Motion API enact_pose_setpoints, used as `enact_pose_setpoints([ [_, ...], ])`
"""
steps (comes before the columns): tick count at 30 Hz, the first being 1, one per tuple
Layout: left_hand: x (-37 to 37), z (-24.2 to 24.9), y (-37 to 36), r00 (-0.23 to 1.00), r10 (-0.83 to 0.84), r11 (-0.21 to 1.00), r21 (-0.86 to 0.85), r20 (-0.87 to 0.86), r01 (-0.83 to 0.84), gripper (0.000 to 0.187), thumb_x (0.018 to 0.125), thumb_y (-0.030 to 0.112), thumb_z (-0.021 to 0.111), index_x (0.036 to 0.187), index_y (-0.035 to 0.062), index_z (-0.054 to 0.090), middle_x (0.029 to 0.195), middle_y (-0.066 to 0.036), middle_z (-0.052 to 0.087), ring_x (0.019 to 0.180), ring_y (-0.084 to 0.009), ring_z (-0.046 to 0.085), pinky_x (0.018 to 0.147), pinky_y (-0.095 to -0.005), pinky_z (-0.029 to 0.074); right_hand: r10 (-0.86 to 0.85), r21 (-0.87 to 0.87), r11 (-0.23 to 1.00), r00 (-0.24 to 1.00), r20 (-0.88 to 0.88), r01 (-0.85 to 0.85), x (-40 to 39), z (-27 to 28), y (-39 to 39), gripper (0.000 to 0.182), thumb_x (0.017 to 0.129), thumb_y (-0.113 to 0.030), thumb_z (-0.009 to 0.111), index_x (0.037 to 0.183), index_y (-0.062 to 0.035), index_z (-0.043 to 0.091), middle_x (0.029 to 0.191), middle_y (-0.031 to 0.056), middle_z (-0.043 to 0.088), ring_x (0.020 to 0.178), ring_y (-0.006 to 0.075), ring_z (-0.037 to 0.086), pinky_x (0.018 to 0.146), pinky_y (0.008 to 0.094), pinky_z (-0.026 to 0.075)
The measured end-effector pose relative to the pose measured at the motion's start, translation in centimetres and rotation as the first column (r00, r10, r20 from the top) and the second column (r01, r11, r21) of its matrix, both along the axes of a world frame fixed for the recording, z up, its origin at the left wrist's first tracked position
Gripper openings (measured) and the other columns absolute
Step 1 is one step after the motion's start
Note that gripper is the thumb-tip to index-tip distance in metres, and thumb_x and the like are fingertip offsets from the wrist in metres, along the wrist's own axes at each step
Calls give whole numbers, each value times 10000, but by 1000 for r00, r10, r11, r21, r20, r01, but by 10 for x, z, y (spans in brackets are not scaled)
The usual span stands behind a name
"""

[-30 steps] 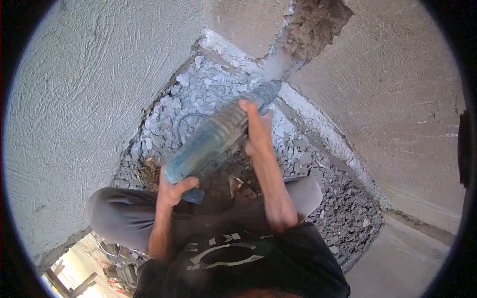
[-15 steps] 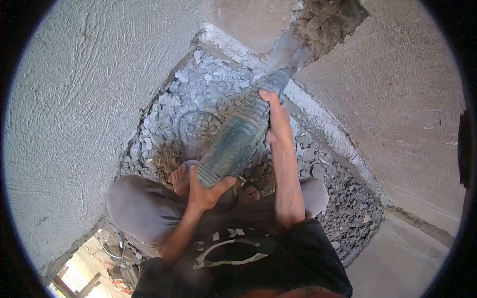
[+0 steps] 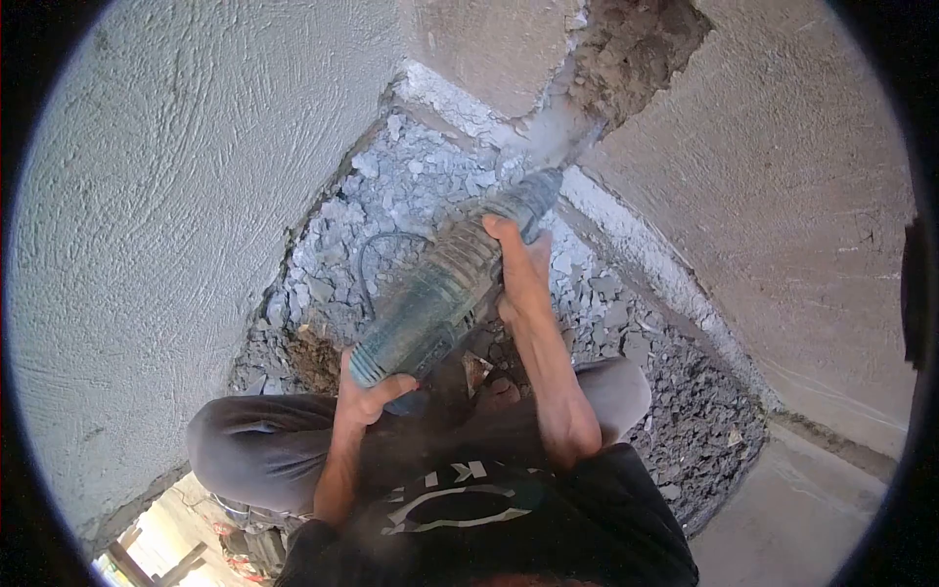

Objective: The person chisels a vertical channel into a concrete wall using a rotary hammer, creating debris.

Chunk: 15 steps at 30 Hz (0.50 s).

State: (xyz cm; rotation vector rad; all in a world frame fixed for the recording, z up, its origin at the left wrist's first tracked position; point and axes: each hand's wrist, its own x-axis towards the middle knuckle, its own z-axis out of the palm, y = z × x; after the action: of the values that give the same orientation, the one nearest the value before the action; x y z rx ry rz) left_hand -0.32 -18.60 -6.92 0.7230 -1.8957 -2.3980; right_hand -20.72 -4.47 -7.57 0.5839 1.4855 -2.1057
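A dusty green demolition hammer [image 3: 430, 298] lies slantwise in front of me, its nose up and to the right. My left hand [image 3: 370, 399] is closed around its rear end, the thumb showing on the near side. Farther forward, my right hand [image 3: 518, 259] wraps the ribbed front housing, with most fingers hidden beneath. From the nose a chisel bit [image 3: 585, 139] points into the broken gap at the wall's foot; pale dust blurs that spot. The hammer's black cord [image 3: 364, 259] loops over the rubble on the left.
Broken concrete chunks [image 3: 430, 166] cover the ground between a rough grey wall [image 3: 176, 245] on the left and a brownish wall [image 3: 782, 196] on the right. A ragged hole [image 3: 641, 59] exposes brown earth at the top. A whitish ledge [image 3: 636, 235] borders the right wall. My bent knees flank the hammer.
The hammer has drawn back from the hole, down and left, and lies at a flatter slant. Both hands moved with it. My left knee has shifted left and lower.
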Motion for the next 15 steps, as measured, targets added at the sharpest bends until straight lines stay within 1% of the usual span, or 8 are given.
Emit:
enact_pose_setpoints([
  [3,-9,13,2,999,-11,995,100,48,6,458,672,67,717,1111,-56,679,953,-88,725,862,-186,674,806,-321,517,-44,82,996,999,-21,45,-2,-12,1,905,703,-301,826,1307,80,270,1170,208,502,1058,272,559,831,412,526],
  [4,-9,14,3,998,-13,995,96,63,7,458,672,67,717,1111,-56,679,953,-88,725,862,-186,674,806,-321,517,-46,79,996,999,-6,47,-1,-13,2,905,703,-301,826,1307,80,270,1170,208,502,1058,272,559,831,412,526],
  [6,-18,11,6,999,-36,999,-24,5,36,442,676,80,701,1095,-60,683,919,-105,729,823,-187,680,779,-317,521,-56,36,998,998,-15,57,-10,-9,4,908,699,-288,831,1305,83,265,1170,215,501,1015,265,576,775,396,543],
  [7,-22,6,11,999,-43,999,-25,5,43,442,676,80,701,1095,-60,683,919,-105,729,823,-187,680,779,-317,521,-64,36,997,998,-16,65,-14,-5,5,908,699,-288,831,1305,83,265,1170,215,501,1015,265,576,775,396,543],
  [9,-24,-5,20,998,34,988,-145,-61,-43,435,675,106,698,1074,-67,686,909,-122,732,797,-187,680,762,-309,521,-44,95,995,999,2,44,-20,0,7,902,695,-280,836,1295,79,266,1156,215,499,1000,270,580,761,405,549],
  [11,-29,-12,21,993,46,994,-92,-104,-56,425,679,143,707,1053,-60,695,904,-132,735,790,-178,676,756,-315,519,-50,95,994,999,0,50,-26,-2,9,904,694,-275,837,1295,81,263,1152,216,500,998,271,581,761,404,549],
  [13,-27,-11,23,998,-65,998,19,13,65,444,683,160,715,1071,-55,688,909,-104,732,774,-168,669,743,-312,518,-39,93,995,999,12,38,-29,-9,9,905,694,-271,838,1295,83,260,1148,217,501,996,271,581,762,404,549],
  [15,-34,-3,28,1000,-31,999,39,-4,31,444,693,150,714,1084,-57,680,898,-93,726,749,-163,662,719,-310,516,9,19,1000,1000,-7,-9,-37,-22,12,932,690,-283,837,1305,92,246,1161,234,486,1031,280,570,776,415,548],
])
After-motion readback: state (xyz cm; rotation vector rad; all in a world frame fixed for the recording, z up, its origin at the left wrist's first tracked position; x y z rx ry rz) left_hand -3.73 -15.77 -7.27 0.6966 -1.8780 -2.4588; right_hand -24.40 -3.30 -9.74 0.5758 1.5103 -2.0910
